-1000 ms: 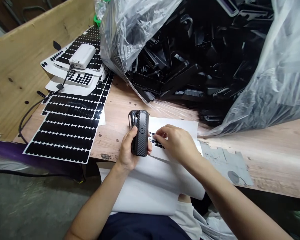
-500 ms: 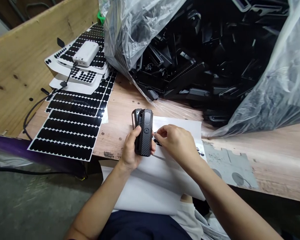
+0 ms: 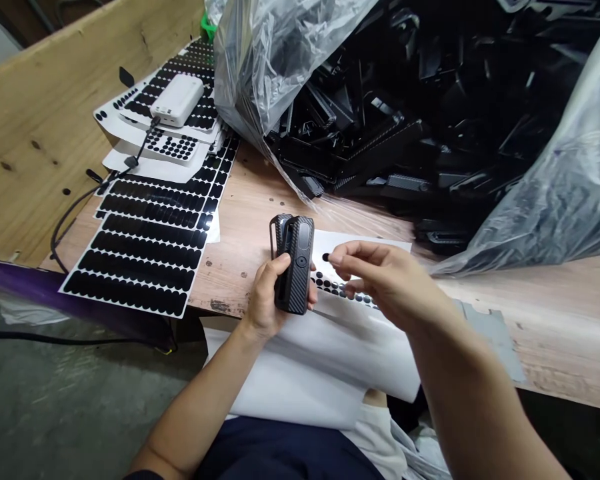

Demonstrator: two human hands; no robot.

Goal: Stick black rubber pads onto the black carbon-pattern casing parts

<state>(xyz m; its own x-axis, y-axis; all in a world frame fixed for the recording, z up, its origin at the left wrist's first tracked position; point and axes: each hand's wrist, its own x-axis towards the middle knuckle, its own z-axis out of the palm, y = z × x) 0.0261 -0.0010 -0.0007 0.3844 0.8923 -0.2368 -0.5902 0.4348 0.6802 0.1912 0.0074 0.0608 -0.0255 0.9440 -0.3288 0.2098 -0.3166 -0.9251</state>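
Note:
My left hand (image 3: 269,293) is wrapped round two black plastic parts (image 3: 297,273) with a carbon-fibre pattern, one lying behind the other. The front part shows an oblong recess and a small round one. A small round black sticker (image 3: 326,257) is pinched at the fingertips of my right hand (image 3: 375,273), just right of the parts. Beneath that hand lies a white sticker sheet (image 3: 337,241) with rows of black dots, partly covered by my fingers. Its white paper hangs over the table edge towards my lap.
A clear plastic bag (image 3: 253,73) full of similar black parts (image 3: 380,153) stands at the back. On the left, sheets of black stickers (image 3: 135,267) carry a white power bank (image 3: 177,100) with a black cable (image 3: 63,233). A wooden board (image 3: 55,127) borders the table's left side.
My right hand has lifted off the dotted sheet and moved right, with a round black sticker now at its fingertips. The left hand keeps its hold on the two parts.

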